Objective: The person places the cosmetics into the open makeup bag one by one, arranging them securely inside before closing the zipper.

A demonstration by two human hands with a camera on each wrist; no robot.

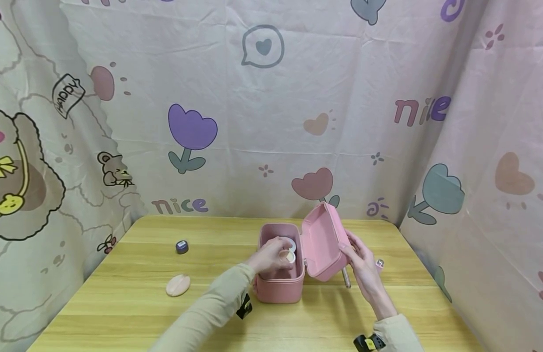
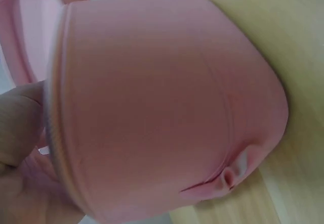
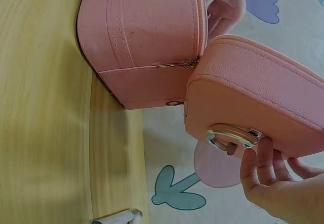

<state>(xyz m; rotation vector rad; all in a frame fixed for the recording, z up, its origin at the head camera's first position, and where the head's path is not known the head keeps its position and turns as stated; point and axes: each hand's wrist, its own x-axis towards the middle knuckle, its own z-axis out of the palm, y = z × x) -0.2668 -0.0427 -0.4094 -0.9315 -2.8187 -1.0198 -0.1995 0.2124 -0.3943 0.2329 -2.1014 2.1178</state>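
A pink zip-up cosmetic case (image 1: 280,291) stands on the table with its lid (image 1: 322,244) swung out to the right. My left hand (image 1: 271,256) reaches down into the case and pinches a small round white container (image 1: 290,256) with a cream-coloured face. Just behind it, another pale round item (image 1: 290,243) shows inside. My right hand (image 1: 361,259) grips the lid's outer edge, fingers close to the handle (image 3: 233,135) on the lid's top. In the left wrist view the case wall (image 2: 142,97) hides most of the left hand's fingers.
Left of the case lie a dark blue little jar (image 1: 181,247) and a pale pink oval pad (image 1: 178,285). A slim silvery tube (image 1: 346,277) rests beneath the lid. Near the right hand is a small pinkish item (image 1: 379,264). A patterned curtain (image 1: 236,122) hangs behind the table.
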